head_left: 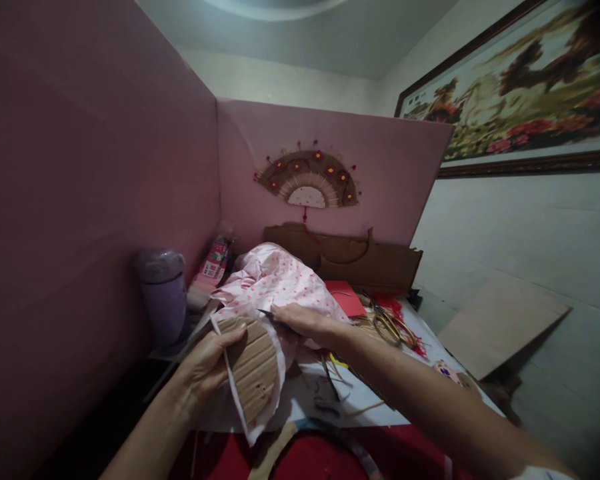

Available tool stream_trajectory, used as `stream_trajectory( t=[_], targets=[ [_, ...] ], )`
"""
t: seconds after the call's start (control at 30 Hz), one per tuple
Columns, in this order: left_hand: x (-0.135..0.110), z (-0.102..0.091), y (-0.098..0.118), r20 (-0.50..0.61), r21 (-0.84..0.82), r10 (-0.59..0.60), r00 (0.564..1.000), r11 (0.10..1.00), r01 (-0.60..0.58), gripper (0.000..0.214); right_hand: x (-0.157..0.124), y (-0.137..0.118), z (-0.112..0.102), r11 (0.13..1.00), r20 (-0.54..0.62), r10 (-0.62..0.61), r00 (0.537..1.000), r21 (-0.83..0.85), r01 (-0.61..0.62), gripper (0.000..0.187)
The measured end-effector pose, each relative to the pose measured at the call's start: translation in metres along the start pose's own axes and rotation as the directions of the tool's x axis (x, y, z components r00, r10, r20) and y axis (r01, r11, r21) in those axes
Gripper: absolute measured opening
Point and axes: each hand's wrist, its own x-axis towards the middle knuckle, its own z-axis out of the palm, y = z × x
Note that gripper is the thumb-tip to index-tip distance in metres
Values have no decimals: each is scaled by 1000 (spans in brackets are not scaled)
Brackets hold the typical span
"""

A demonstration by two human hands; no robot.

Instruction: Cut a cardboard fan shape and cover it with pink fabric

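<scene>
My left hand point(207, 365) grips a half-round piece of corrugated cardboard point(253, 363) at its left edge, thumb on top. White dotted cloth shows as a border around the cardboard. Just above, my right hand point(300, 320) is closed round a tool with a dark pointed blade point(265, 312). The blade points left toward the cardboard's top edge; the handle is hidden in my fingers, so I cannot tell if it is scissors. Behind both hands lies a crumpled pink cloth with red dots point(285, 273).
A lilac lidded cup point(164, 300) stands left, beside a red-and-white packet point(215, 260). Gold-handled scissors point(393, 328) and red paper point(345, 298) lie right. A decorated fan point(313, 177) hangs on the pink panel point(400, 173), above torn brown cardboard point(345, 253). A ring shape point(275, 448) lies at the front.
</scene>
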Motion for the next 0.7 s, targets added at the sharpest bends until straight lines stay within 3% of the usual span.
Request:
stream_trajectory(
  t=[0.13,0.23,0.7],
  targets=[
    [2,-3,-2,16,0,-10,1000,1000,10,12,9,6,0,996,96,-92,991,23,90,51],
    [1,-6,-2,27,6,0,1000,1000,0,13,9,9,0,987,107,-128,986,112,116,46],
    [4,-14,-2,58,9,15,998,1000,-15,11,10,6,6,925,209,-116,971,378,30,36]
  ],
)
